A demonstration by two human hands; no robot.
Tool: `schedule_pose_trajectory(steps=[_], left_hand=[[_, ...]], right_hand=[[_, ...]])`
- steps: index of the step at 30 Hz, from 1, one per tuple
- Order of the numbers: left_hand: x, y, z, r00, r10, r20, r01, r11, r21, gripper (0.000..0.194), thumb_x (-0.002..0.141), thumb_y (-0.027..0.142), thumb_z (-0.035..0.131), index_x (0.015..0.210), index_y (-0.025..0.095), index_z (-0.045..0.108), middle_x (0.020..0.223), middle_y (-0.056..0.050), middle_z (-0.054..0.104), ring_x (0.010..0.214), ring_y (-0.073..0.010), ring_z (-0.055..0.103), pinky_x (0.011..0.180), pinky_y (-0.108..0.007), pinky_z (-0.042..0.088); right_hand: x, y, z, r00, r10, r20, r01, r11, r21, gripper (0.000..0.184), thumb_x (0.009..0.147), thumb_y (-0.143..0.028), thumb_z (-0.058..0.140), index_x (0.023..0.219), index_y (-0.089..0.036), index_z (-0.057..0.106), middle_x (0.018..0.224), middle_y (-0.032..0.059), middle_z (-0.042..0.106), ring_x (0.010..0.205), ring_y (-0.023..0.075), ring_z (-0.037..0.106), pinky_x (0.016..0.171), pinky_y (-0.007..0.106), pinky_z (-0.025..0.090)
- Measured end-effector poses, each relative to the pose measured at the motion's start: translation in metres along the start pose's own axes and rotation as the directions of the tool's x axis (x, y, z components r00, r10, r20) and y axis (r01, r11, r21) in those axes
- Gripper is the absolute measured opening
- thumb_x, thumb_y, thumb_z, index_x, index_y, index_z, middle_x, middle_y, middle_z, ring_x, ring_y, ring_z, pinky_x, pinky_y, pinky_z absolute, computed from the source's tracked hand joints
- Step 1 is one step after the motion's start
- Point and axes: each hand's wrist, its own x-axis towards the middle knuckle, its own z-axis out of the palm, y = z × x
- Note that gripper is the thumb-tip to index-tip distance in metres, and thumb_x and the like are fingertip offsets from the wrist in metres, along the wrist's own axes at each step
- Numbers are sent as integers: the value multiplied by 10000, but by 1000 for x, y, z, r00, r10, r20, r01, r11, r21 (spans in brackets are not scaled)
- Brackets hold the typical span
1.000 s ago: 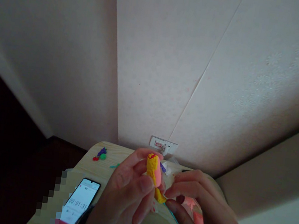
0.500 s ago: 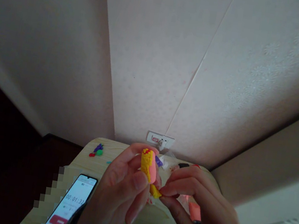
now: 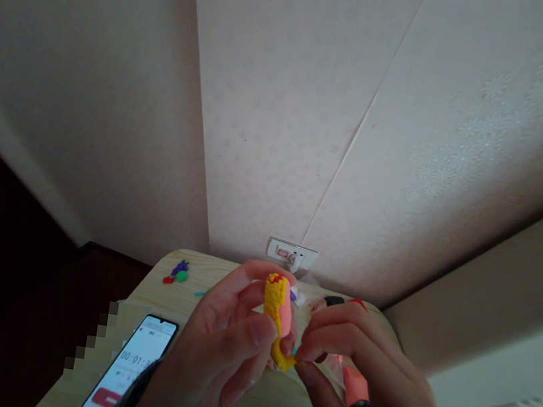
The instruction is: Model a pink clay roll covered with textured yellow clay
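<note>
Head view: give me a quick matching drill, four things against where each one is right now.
Things:
1. yellow and pink clay piece
2. phone
3. wall socket
4. small clay bits

Places:
A. on the wall behind the table
B. at the table's far left corner
C. pinched between left hand and right hand
D. lying at the table's near left

Pairs: 1-C, 2-D, 3-A, 4-B
</note>
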Motion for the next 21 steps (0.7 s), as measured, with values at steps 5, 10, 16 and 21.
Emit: schedule_pose_trajectory(steps=[5, 10, 16, 21], left_hand=[[1, -2, 3, 999, 53, -2, -53, 988, -143, 166, 817, 376, 712, 896, 250, 640, 697, 81, 610, 408, 10, 281, 617, -158, 444], [4, -3, 2, 998, 49, 49, -42, 989, -143, 264, 794, 421, 741, 995, 267, 662, 729, 59, 617, 407, 8, 287, 383, -153, 130], [5, -5, 2, 996, 59, 59, -47, 981, -187, 195, 794, 377, 752, 953, 282, 692, 726, 65, 634, 405, 14, 311, 376, -160, 122], [6, -6, 4, 997, 60, 53, -50, 984, -173, 200, 784, 357, 757, 955, 270, 700, 710, 66, 634, 392, 20, 309, 354, -119, 140]], right_hand=[[-1, 3, -1, 1000, 3, 3, -3, 1000, -15, 123, 906, -125, 552, 880, -244, 559, 841, -29, 626, 772, 88, 636, 685, 177, 513], [-3, 4, -3, 1000, 14, -19, -14, 1000, -26, 138, 919, -120, 529, 916, -253, 562, 894, -30, 619, 814, 73, 636, 710, 147, 503], [-3, 3, 0, 990, 103, -93, -99, 994, 45, 127, 946, -162, 493, 899, -262, 558, 859, -35, 600, 798, 81, 610, 684, 162, 491], [-10, 14, 0, 862, 329, -385, -277, 943, 186, 72, 921, -224, 572, 888, -264, 623, 844, -33, 615, 805, 82, 593, 697, 136, 475]])
